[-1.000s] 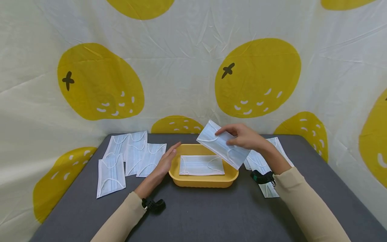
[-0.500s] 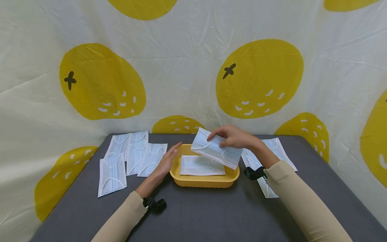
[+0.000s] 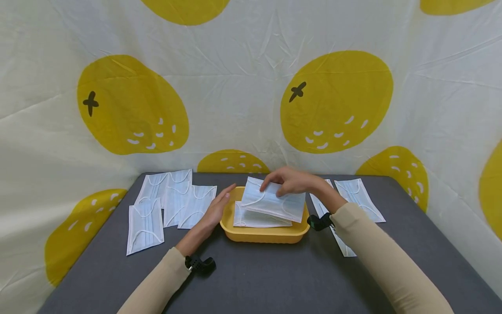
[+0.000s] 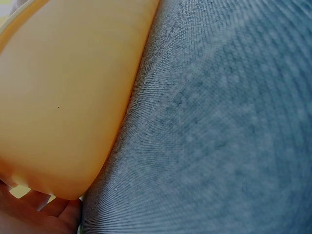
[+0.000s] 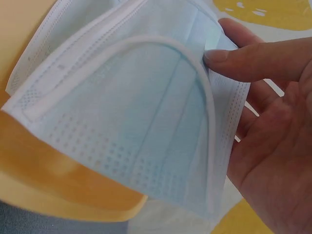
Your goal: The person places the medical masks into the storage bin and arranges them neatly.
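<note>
Pinching a face mask (image 3: 271, 204) with the fingers of the right hand (image 3: 294, 179), holding it tilted over the yellow tray (image 3: 262, 238), partly covering a second mask (image 3: 250, 219) lying inside. Resting the left hand (image 3: 209, 214) against the tray's left wall with fingers straight, not gripping. Seeing four loose masks (image 3: 145, 229) at left on the grey worktop (image 3: 255, 279), at least two more masks (image 3: 360, 198) at right, partly behind the right sleeve (image 3: 378, 250).

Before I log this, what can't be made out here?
Head: much of the lower mask, under the held mask.
Head: parts of the masks at right, behind the right sleeve.
Left wrist: inside the tray, behind its wall.
Right wrist: the held mask's far end, past the top edge.
</note>
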`<act>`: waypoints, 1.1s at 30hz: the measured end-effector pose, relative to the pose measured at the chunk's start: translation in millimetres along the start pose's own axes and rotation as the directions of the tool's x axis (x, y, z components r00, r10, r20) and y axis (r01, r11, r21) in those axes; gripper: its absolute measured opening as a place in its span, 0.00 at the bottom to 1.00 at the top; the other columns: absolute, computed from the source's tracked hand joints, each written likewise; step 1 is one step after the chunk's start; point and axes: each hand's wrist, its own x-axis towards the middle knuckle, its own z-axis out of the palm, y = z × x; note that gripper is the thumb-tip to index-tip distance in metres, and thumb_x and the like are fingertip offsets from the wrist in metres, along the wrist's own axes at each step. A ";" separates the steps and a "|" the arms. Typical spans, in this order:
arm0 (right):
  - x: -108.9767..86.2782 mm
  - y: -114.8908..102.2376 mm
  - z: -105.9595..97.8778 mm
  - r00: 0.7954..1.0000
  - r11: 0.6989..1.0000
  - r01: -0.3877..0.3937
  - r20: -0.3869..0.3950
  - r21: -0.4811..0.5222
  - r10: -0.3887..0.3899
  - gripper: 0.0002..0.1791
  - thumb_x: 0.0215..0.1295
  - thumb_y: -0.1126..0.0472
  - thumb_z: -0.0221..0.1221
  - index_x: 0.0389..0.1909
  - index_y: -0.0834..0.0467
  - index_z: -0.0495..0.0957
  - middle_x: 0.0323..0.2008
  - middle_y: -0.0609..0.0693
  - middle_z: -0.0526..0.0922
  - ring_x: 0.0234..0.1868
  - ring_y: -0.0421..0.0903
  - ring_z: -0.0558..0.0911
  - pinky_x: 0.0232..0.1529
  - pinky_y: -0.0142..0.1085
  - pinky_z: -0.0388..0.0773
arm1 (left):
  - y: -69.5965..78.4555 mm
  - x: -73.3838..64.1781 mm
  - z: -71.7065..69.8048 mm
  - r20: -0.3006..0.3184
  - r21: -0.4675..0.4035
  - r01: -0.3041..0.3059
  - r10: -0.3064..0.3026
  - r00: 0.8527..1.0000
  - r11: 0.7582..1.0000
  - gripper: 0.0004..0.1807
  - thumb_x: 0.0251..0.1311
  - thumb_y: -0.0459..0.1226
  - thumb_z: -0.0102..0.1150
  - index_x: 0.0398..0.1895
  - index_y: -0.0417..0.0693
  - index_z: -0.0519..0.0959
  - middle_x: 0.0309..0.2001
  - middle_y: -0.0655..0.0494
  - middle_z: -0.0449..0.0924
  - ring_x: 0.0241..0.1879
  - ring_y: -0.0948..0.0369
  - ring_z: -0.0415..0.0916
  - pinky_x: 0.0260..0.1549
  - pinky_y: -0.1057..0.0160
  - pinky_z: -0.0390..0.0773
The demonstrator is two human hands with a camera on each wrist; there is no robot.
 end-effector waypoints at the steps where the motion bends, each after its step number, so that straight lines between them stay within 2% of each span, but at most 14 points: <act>1: 1.8 -0.1 0.3 1.000 1.000 -0.003 0.015 0.004 0.003 0.24 0.57 0.77 0.60 0.54 0.60 0.85 0.58 0.56 0.85 0.56 0.50 0.75 0.62 0.41 0.71 | -0.1 0.2 -0.2 -0.001 0.002 -0.002 0.002 1.000 1.000 0.27 0.85 0.45 0.29 0.82 0.53 0.59 0.83 0.50 0.54 0.83 0.49 0.48 0.82 0.44 0.44; 5: 9.2 -0.7 1.7 0.998 1.000 0.003 0.068 0.012 -0.004 0.25 0.56 0.78 0.60 0.54 0.61 0.85 0.57 0.56 0.85 0.55 0.50 0.76 0.60 0.41 0.72 | -1.4 0.0 -0.5 -0.006 -0.002 -0.011 0.011 1.000 1.000 0.27 0.85 0.44 0.30 0.82 0.51 0.59 0.82 0.49 0.54 0.83 0.49 0.47 0.82 0.44 0.44; 12: 21.4 2.7 6.1 0.992 1.000 0.003 0.126 0.030 -0.007 0.26 0.54 0.81 0.59 0.55 0.63 0.85 0.56 0.57 0.86 0.51 0.46 0.78 0.54 0.34 0.73 | -2.1 -0.6 1.0 -0.013 -0.019 -0.024 0.024 1.000 1.000 0.27 0.84 0.43 0.31 0.81 0.49 0.60 0.82 0.48 0.55 0.82 0.48 0.49 0.82 0.45 0.46; 18: 27.0 5.6 9.0 0.986 0.998 -0.041 0.163 0.050 0.033 0.26 0.55 0.81 0.59 0.55 0.62 0.85 0.57 0.56 0.87 0.51 0.45 0.78 0.52 0.33 0.73 | -0.6 -0.2 1.6 0.005 -0.004 -0.003 0.003 1.000 1.000 0.28 0.85 0.45 0.30 0.82 0.51 0.58 0.83 0.49 0.53 0.83 0.49 0.46 0.82 0.43 0.43; 26: 36.3 8.5 13.0 0.973 0.992 -0.105 0.214 0.064 0.089 0.26 0.58 0.81 0.59 0.56 0.60 0.85 0.59 0.54 0.86 0.52 0.44 0.76 0.53 0.32 0.74 | 1.8 0.5 0.8 -0.012 0.009 0.009 -0.008 1.000 1.000 0.27 0.85 0.45 0.31 0.82 0.51 0.59 0.83 0.49 0.54 0.83 0.49 0.46 0.82 0.42 0.43; 29: 39.3 9.9 14.9 0.970 0.989 -0.117 0.226 0.091 0.094 0.26 0.58 0.82 0.58 0.56 0.62 0.84 0.59 0.55 0.86 0.49 0.44 0.76 0.50 0.32 0.73 | 1.3 0.4 0.2 -0.014 0.016 0.014 -0.014 1.000 1.000 0.27 0.84 0.45 0.31 0.82 0.52 0.59 0.83 0.50 0.54 0.83 0.49 0.46 0.81 0.42 0.43; 33: 43.5 12.5 17.6 0.967 0.985 -0.122 0.239 0.121 0.091 0.26 0.57 0.82 0.57 0.56 0.63 0.84 0.58 0.56 0.86 0.44 0.44 0.74 0.41 0.32 0.71 | 1.4 -0.4 -0.2 -0.018 0.022 0.022 -0.021 1.000 1.000 0.27 0.84 0.45 0.31 0.82 0.53 0.59 0.82 0.50 0.54 0.83 0.49 0.46 0.81 0.41 0.43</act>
